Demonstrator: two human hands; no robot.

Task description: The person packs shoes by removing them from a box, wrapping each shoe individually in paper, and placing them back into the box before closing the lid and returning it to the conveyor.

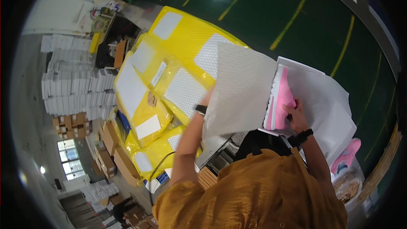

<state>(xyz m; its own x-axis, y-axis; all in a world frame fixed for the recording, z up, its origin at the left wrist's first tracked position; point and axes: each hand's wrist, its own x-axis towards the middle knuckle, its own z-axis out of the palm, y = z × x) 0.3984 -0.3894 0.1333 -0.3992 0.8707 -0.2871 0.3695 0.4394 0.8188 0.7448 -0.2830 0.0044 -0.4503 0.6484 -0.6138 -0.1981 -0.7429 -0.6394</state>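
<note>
A pink sneaker (281, 101) with a white sole lies on its side in a white shoebox (302, 65), of which only the edges show. My right hand (298, 116) grips the shoe on its right side, thumb and fingers bent against the pink upper. Thin whitish wrapping paper spreads out of the box both ways: a left sheet (243, 89) stands up toward my left arm, and a right sheet (333, 106) hangs over the far side. My left hand (207, 98) is at the left sheet's edge, its fingers hidden behind the paper.
Yellow plastic-wrapped bundles (178, 65) with white panels fill the left. Beyond them rise stacks of white boxes (76, 87) and brown cartons (71, 125). A green surface with yellow lines (292, 17) stretches ahead. Another pink shoe (347, 156) sits at the lower right.
</note>
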